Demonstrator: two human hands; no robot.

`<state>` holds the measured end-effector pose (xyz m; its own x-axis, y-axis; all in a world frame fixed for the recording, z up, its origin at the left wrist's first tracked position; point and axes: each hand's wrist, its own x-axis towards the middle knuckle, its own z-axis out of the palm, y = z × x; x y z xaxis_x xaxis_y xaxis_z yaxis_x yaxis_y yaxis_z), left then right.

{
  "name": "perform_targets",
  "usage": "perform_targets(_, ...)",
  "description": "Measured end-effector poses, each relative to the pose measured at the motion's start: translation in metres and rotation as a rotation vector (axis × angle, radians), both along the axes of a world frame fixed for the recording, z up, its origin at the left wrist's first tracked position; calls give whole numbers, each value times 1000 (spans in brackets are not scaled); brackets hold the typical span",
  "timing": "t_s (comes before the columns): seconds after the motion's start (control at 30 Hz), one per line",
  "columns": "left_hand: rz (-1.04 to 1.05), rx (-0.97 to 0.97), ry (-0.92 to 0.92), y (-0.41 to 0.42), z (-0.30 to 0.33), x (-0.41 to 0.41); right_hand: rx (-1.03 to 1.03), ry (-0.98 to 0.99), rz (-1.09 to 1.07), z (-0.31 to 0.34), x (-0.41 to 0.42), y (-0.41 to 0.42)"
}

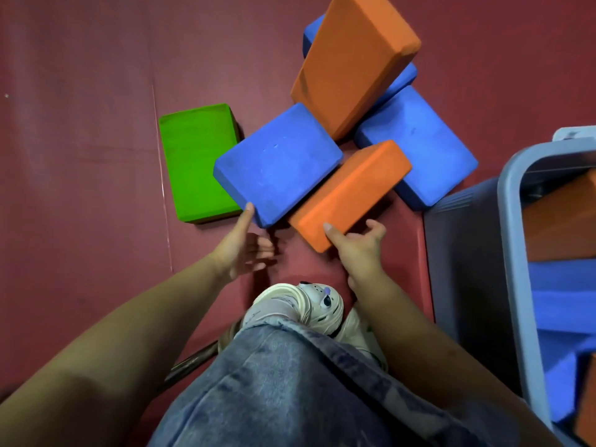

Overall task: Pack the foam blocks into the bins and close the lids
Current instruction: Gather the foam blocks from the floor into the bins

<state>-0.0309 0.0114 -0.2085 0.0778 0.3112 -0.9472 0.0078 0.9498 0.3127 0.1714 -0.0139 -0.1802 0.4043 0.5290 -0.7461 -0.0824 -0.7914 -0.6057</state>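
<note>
- Green block (198, 162) lies flat on the red floor (80, 140), left of the heap.
- Blue block (277, 162) and orange block (350, 195) lie side by side, touching.
- Bin (516, 253) at right stands open, with orange and blue blocks inside.

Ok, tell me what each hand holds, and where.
Right hand grips the near orange block at its near end. Left hand holds nothing; its thumb touches the blue block.

I see 2 bare forearms, no sleeves reaching into view, and nothing worn on the wrists of the left hand (240, 250) or the right hand (358, 250). The legs are in loose, faded blue denim jeans (290, 382) with pale washed patches and folds. Below the hem sit chunky cream-white sneakers (309, 301) with layered ridged panels, a small purple accent and a dark round detail near the toe
</note>
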Motion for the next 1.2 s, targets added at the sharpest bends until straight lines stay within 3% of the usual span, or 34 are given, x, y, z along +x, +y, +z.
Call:
perform_targets(0.13, 226, 96, -11, 14, 2, -6, 8, -148, 141, 8, -19, 6)
perform_targets(0.3, 318, 194, -77, 30, 2, 2, 177, -266, 498, 20, -35, 24)
perform_targets(0.63, 381, 377, 249, 32, 12, 44, 150, -453, 476, 7, -41, 30)
perform_targets(0.87, 141, 594, 363, 18, 39, 34, 38, -479, 409, 16, -14, 18)
perform_targets(1.07, 40, 674, 380, 16, 98, 31, 44, -488, 385, 77, 13, 16)
perform_targets(1.2, 20, 857, 346, 16, 157, 41, 111, -531, 354, 144, 31, 5)
